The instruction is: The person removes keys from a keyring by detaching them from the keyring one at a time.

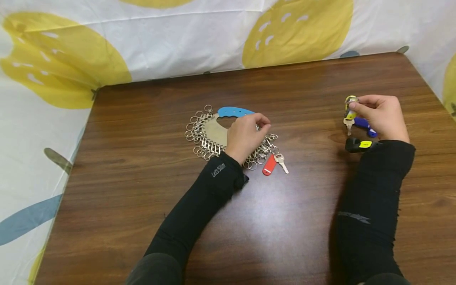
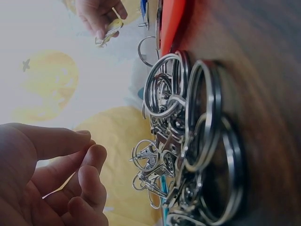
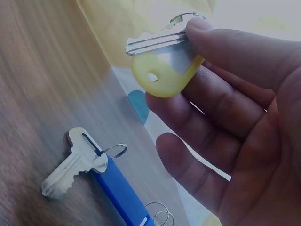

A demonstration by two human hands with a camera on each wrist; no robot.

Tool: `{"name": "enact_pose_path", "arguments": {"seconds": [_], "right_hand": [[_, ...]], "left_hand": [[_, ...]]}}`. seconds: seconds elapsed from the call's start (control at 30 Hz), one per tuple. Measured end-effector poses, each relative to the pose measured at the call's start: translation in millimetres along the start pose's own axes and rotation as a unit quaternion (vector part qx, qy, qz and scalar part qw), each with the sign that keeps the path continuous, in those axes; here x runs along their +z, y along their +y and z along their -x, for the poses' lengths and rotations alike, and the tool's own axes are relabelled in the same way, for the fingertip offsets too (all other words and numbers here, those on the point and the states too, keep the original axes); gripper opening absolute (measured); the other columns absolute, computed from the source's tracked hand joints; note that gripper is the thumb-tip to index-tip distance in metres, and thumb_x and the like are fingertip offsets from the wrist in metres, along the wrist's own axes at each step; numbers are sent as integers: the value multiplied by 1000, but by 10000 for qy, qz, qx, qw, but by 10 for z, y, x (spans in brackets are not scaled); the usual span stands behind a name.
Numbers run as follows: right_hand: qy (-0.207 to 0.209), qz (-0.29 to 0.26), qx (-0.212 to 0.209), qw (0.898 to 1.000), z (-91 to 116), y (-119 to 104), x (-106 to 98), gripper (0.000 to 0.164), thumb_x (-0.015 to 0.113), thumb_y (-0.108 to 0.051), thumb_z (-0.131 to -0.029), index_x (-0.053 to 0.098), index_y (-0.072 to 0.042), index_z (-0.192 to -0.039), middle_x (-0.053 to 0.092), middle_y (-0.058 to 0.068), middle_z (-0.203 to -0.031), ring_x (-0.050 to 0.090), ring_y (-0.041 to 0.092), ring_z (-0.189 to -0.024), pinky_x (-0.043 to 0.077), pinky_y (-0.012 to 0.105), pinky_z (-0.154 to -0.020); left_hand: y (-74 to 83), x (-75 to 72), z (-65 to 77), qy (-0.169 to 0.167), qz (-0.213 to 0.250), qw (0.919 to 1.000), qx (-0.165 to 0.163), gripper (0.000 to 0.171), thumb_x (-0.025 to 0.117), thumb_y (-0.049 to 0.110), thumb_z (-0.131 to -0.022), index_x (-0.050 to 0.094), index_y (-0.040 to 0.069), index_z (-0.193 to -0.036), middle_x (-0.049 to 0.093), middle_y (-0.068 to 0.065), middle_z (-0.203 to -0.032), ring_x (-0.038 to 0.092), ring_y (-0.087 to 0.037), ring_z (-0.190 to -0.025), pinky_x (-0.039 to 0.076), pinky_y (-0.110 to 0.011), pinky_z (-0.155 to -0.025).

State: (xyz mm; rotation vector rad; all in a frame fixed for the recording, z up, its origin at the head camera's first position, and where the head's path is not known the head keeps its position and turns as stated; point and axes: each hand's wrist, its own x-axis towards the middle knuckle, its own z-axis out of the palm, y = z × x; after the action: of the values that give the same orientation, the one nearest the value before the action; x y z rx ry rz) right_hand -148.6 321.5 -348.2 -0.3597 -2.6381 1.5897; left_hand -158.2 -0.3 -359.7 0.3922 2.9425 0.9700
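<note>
My left hand (image 1: 246,134) hovers over a crescent-shaped metal key holder (image 1: 215,130) with a blue handle (image 1: 235,112) and several clips with split rings. In the left wrist view its fingers (image 2: 89,181) are loosely curled, thumb and fingertip close together, nothing between them. A red key tag (image 1: 269,165) with a silver key (image 1: 281,162) lies at the holder's right edge. My right hand (image 1: 382,114) pinches a yellow key tag (image 3: 162,84) and its silver key (image 3: 157,42) above the table. Below it lies a blue key tag (image 3: 124,190) with a key (image 3: 77,162).
The brown wooden table (image 1: 142,190) has a white cloth (image 1: 199,43) with yellow shapes hanging behind it. A small black device (image 1: 352,145) with a yellow label sits by the right sleeve's cuff. Black sleeves cover both forearms.
</note>
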Motion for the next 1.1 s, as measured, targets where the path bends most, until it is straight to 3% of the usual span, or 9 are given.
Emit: {"name": "enact_pose_path", "arguments": {"seconds": [0.2, 0.43, 0.57, 0.67, 0.83, 0.97, 1.03, 1.1], "right_hand": [[-18, 89, 37, 10000, -4, 1, -10, 4, 70, -35, -84, 72, -31, -83, 64, -28, -65, 59, -4, -62, 46, 13, -58], [-153, 967, 10, 9952, -17, 45, -15, 21, 66, -44, -85, 72, -25, -94, 59, -30, -67, 53, -1, -67, 42, 17, -58], [-245, 1143, 129, 9931, -32, 72, -26, 15, 65, -46, -85, 69, -31, -89, 57, -28, -66, 52, 1, -64, 42, 20, -57], [-467, 1341, 264, 9895, -49, 89, -35, 28, 62, -50, -86, 70, -26, -99, 56, -27, -69, 51, 4, -67, 42, 23, -59], [-864, 1846, 387, 9782, -65, 118, -27, 65, 54, -56, -88, 61, -1, -123, 58, -19, -89, 50, 12, -83, 41, 26, -66], [-913, 2027, 512, 9736, -62, 145, -24, 69, 52, -56, -89, 58, 2, -126, 60, -1, -105, 50, 17, -86, 42, 29, -67], [-855, 2046, 559, 9735, -66, 157, -24, 68, 53, -56, -89, 58, 1, -126, 60, 0, -103, 51, 17, -83, 42, 30, -65], [-735, 2036, 646, 9741, -73, 160, -19, 67, 55, -56, -88, 59, 0, -126, 57, -10, -97, 50, 13, -79, 42, 29, -64]], "left_hand": [[-2, -11, 6, 5, -13, 10000, 6, 14, 60, 31, -91, 71, 26, -98, 71, 11, -93, 62, -9, -75, 40, -25, -56], [6, -25, 11, -3, 1, 10000, 0, 15, 60, 31, -91, 71, 26, -99, 71, 11, -93, 61, -9, -74, 40, -24, -56], [9, -22, 9, 0, 10, 10000, 15, 15, 60, 31, -91, 71, 26, -99, 71, 11, -93, 63, -9, -77, 41, -25, -58], [12, -18, 8, -12, 18, 10000, 15, 15, 60, 31, -91, 71, 26, -99, 71, 11, -93, 63, -9, -77, 41, -25, -58], [14, -17, 13, -44, 17, 10000, 3, 15, 60, 31, -91, 71, 27, -99, 71, 11, -94, 62, -9, -76, 41, -24, -57], [17, -20, 22, -92, 15, 10000, -6, 15, 60, 32, -91, 71, 27, -100, 71, 11, -94, 62, -9, -75, 40, -24, -57], [19, -21, 23, -111, 21, 9999, -4, 15, 59, 33, -92, 71, 27, -100, 71, 11, -95, 61, -9, -74, 41, -25, -57], [22, -21, 21, -107, 2, 9999, 13, 15, 59, 33, -92, 71, 27, -100, 71, 11, -95, 62, -9, -75, 42, -25, -58]]}}
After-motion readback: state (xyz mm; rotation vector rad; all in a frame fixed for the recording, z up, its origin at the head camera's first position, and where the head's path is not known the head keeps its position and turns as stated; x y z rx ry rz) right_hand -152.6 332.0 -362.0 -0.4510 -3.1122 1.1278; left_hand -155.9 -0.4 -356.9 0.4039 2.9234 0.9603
